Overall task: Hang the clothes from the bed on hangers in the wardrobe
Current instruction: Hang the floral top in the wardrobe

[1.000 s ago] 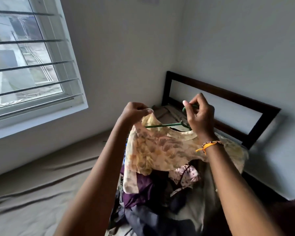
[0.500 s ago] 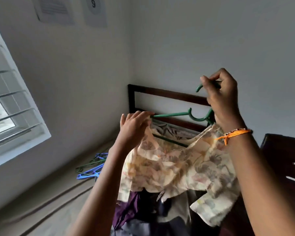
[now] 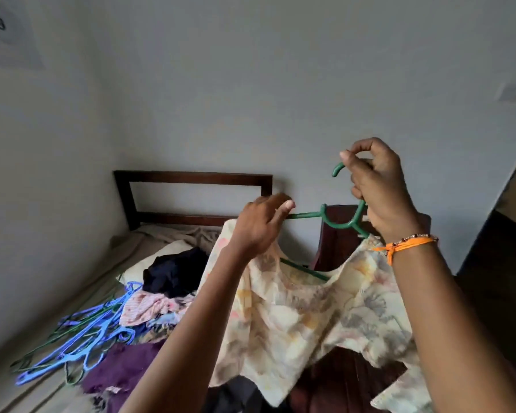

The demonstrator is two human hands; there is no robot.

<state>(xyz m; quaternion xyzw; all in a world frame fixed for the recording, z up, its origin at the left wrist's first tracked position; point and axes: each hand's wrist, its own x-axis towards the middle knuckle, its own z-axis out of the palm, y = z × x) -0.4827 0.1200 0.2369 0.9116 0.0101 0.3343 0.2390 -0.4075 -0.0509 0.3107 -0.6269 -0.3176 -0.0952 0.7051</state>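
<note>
Right hand (image 3: pixel 379 186) grips the green hanger (image 3: pixel 337 223) at its hook; left hand (image 3: pixel 261 228) pinches the floral blouse (image 3: pixel 310 305) at its shoulder, drawing it along the hanger's arm. Thin and limp, the blouse looks light and liable to slide off smooth plastic, so the shoulder seams are the places to hold. Beyond, loose clothes (image 3: pixel 164 293) and blue hangers (image 3: pixel 81 338) lie on the bed (image 3: pixel 9 383). A dark chair back (image 3: pixel 337 242) stands close behind; open room lies above.
</note>
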